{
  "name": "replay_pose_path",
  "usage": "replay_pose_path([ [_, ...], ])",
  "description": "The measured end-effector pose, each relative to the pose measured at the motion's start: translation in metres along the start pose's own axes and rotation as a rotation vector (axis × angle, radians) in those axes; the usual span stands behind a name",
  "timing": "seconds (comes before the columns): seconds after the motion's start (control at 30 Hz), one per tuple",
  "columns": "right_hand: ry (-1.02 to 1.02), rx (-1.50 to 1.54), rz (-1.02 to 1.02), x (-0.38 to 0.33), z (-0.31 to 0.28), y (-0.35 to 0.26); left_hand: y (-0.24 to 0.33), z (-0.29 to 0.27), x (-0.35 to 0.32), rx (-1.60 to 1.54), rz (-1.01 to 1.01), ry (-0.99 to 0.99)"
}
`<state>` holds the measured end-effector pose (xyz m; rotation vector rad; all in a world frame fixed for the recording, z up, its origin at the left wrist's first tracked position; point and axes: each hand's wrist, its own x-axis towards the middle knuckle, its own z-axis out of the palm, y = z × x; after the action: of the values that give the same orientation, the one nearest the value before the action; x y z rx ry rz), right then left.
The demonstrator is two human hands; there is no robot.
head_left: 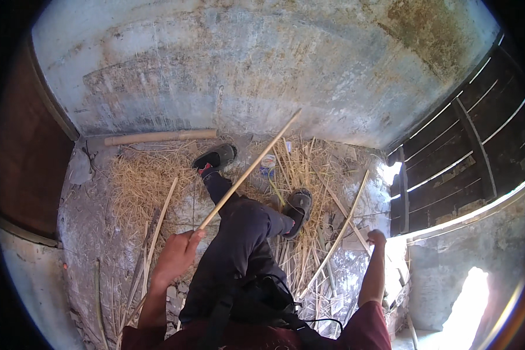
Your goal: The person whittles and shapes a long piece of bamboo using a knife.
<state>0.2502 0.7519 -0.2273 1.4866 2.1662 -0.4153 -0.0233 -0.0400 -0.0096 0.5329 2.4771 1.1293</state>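
Note:
My left hand (176, 255) is closed around the lower end of a long pale bamboo stick (252, 168). The stick slants up and to the right across my legs, its far tip near the wall. Out to the right, my right hand (377, 237) is curled, its fingers small in the picture; whether anything is in them I cannot make out. Close to that hand, a thin bamboo strip (339, 203) lies slanting over the straw, and another long strip (351, 216) crosses it.
Straw and shavings (143, 184) cover much of the floor around my sandalled feet. A thick bamboo pole (160, 137) lies along the stained wall (227, 76). A small printed packet (268, 165) lies between my feet. Dark wooden slats (449, 151) stand at the right.

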Motion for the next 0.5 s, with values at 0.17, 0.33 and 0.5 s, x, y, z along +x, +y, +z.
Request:
replay_pose_path([
  [0.17, -0.055, 0.382, -0.058, -0.084, 0.019, -0.022, 0.002, -0.005, 0.009, -0.330, 0.022, -0.126],
  [0.33, -0.036, 0.905, -0.416, -0.154, -0.008, -0.118, 0.025, -0.004, 0.018, -0.568, -0.121, -0.360],
  [0.5, -0.042, 1.198, -0.793, -0.270, -0.054, -0.231, 0.048, 0.003, 0.030, -0.620, -0.073, -0.597],
])
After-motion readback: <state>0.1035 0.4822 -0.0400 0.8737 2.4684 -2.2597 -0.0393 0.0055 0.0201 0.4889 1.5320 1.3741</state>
